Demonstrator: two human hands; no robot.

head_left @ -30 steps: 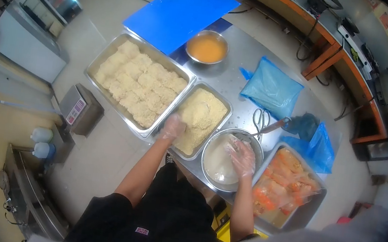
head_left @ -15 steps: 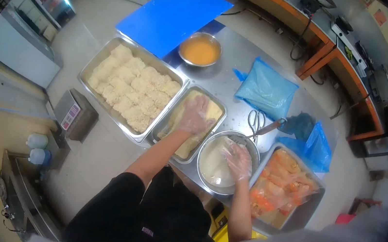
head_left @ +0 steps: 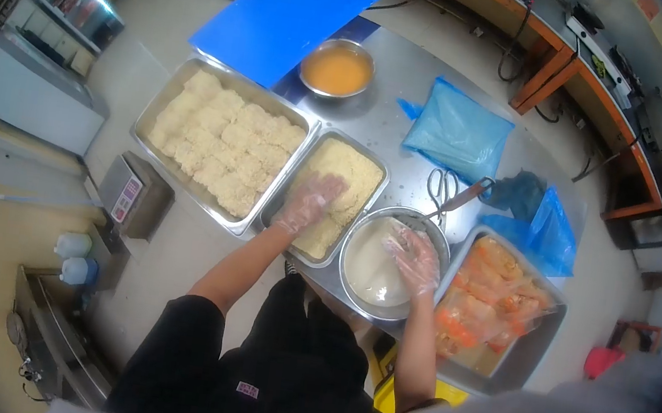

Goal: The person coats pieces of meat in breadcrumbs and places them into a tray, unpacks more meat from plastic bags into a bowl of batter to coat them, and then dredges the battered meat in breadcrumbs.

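Note:
My left hand (head_left: 315, 203), in a clear plastic glove, lies on pale breadcrumbs (head_left: 353, 168) in a narrow metal tray (head_left: 385, 184). Its fingers are stretched out and partly blurred; crumbs hide whatever may be under the palm. Over a round metal bowl (head_left: 346, 292) of whitish batter (head_left: 369, 266) is my right hand (head_left: 414, 259), also gloved, its fingers apart and smeared with batter. A utensil with a brown handle (head_left: 466, 197) leans on the bowl's far rim. Left of the crumbs, a larger metal tray (head_left: 312, 139) holds rows of crumb-coated pieces (head_left: 227, 138).
A grey tub (head_left: 525, 349) of orange marinated pieces (head_left: 494, 299) stands right of the batter. Farther back are scissors (head_left: 440, 189), a blue bag (head_left: 462, 132), a bowl of orange liquid (head_left: 336, 71) and a blue board (head_left: 289, 17). A scale (head_left: 134, 193) stands left of the table.
My left hand has drawn back toward me and to the left across the crumbs, uncovering the tray's far part. My right hand stays over the batter. The view has shifted slightly.

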